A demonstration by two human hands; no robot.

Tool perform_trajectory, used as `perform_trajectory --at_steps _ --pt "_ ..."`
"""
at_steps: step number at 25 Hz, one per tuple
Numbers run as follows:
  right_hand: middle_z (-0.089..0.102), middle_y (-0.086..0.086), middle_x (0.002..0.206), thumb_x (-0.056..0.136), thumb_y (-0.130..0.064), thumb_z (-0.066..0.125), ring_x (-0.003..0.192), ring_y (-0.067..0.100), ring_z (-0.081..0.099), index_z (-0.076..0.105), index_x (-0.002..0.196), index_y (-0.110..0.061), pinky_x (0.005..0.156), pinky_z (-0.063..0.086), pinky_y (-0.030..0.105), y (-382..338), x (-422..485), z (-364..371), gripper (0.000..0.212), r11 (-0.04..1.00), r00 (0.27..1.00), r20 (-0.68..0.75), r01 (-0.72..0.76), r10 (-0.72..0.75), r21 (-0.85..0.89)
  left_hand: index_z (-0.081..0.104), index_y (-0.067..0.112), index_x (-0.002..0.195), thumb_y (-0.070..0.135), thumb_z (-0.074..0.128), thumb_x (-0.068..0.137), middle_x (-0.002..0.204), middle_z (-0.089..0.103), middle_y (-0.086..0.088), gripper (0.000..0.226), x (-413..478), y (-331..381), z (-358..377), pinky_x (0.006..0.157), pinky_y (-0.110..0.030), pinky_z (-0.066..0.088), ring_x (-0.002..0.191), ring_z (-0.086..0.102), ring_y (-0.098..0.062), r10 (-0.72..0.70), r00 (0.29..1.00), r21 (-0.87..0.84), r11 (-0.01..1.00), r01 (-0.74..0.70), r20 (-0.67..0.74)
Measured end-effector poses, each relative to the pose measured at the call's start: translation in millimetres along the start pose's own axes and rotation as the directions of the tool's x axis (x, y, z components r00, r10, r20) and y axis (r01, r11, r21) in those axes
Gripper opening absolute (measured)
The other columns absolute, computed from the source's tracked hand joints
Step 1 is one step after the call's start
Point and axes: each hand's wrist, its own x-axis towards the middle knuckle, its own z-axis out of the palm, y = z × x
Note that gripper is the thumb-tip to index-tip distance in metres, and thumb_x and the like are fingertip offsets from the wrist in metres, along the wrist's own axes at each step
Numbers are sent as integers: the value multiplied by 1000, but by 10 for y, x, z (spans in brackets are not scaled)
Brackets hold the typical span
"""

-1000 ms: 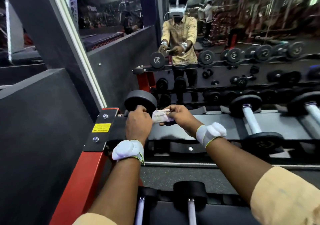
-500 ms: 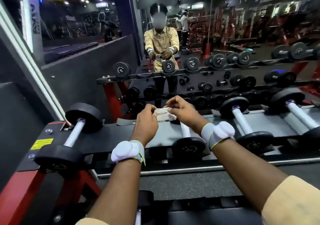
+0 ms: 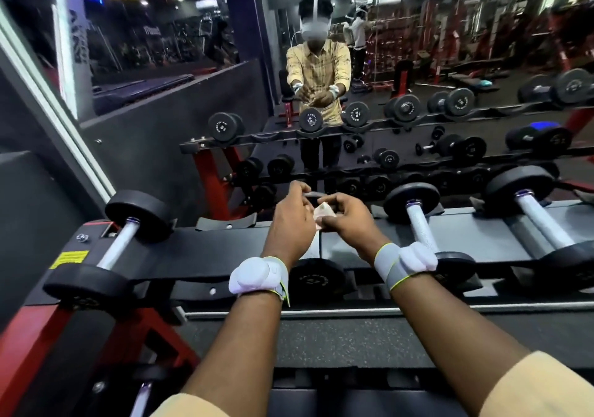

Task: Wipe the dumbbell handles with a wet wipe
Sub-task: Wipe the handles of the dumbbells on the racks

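A crumpled white wet wipe (image 3: 324,212) is pinched between my left hand (image 3: 291,224) and my right hand (image 3: 348,220), held above the top shelf of the rack. Straight under my hands lies a black dumbbell (image 3: 316,277); its handle is mostly hidden by them. Another dumbbell (image 3: 106,249) with a silver handle sits at the shelf's left end. Two more dumbbells lie to the right, one (image 3: 424,230) beside my right wrist and one (image 3: 543,220) further right.
The black rack shelf (image 3: 225,249) has red legs (image 3: 29,346). A lower shelf with more dumbbells (image 3: 141,397) runs beneath my forearms. A large mirror (image 3: 418,79) behind the rack reflects me, the weights and another person. A grey wall panel (image 3: 32,208) stands at the left.
The view has swung right and up, from the leftmost dumbbell to the second one. Both hands stayed together on the wipe, which is now bunched smaller between the fingers.
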Motion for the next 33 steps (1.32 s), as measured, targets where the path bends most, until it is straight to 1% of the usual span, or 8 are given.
perform_trajectory --at_steps 6,10,12,15,19,27,30,33 --pt "71 7 89 83 3 66 82 17 66 70 98 -9 69 57 29 237 -28 -168 19 997 998 62 -31 27 76 45 16 108 10 42 91 103 59 -10 18 -227 -334 233 78 -44 45 96 55 -34 -247 965 191 947 259 -83" --pt "72 -8 77 80 -7 63 69 14 64 74 94 -26 63 50 25 263 13 -62 26 949 973 -106 170 -204 -266 45 10 109 10 40 92 115 57 -17 18 -291 -446 377 87 -48 44 108 51 -39 -397 915 141 904 404 -71" --pt "75 -11 90 78 -8 61 79 7 66 75 102 -32 71 49 18 299 3 -3 37 835 944 104 326 -314 -444 44 10 108 10 38 90 115 57 -18 19 -305 -487 406 88 -48 44 108 51 -40 -474 878 96 873 478 -65" --pt "71 -14 110 76 -16 55 100 2 67 70 114 -39 87 52 25 399 32 -14 47 702 855 497 445 -148 -557 42 12 105 9 38 89 115 57 -19 17 -300 -510 444 88 -46 42 109 50 -40 -511 859 24 859 512 -30" --pt "72 -11 107 83 -25 51 89 15 69 52 121 -61 75 54 33 310 140 -50 53 532 836 533 513 -131 -674 41 16 102 8 38 90 119 56 -15 14 -294 -560 460 88 -40 37 115 47 -36 -521 854 -35 853 520 -2" --pt "70 -4 81 82 -7 55 69 15 57 71 106 -37 67 35 19 -3 215 6 42 469 674 738 646 21 -603 39 17 101 4 37 90 121 50 -15 17 -304 -559 460 99 -42 32 119 39 -33 -498 867 -44 867 497 -25" --pt "72 -6 97 87 -13 53 87 16 62 67 114 -42 71 41 24 -72 259 31 43 404 706 706 631 57 -662 40 16 105 3 37 90 123 49 -16 20 -299 -558 467 100 -42 30 121 38 -33 -499 866 -47 866 498 -22" --pt "72 -3 101 85 -10 51 95 22 63 67 112 -36 80 49 31 -103 272 123 41 375 639 749 660 175 -651 42 16 108 3 35 91 124 49 -16 22 -286 -559 456 101 -43 31 122 38 -33 -511 859 -57 859 509 -26"
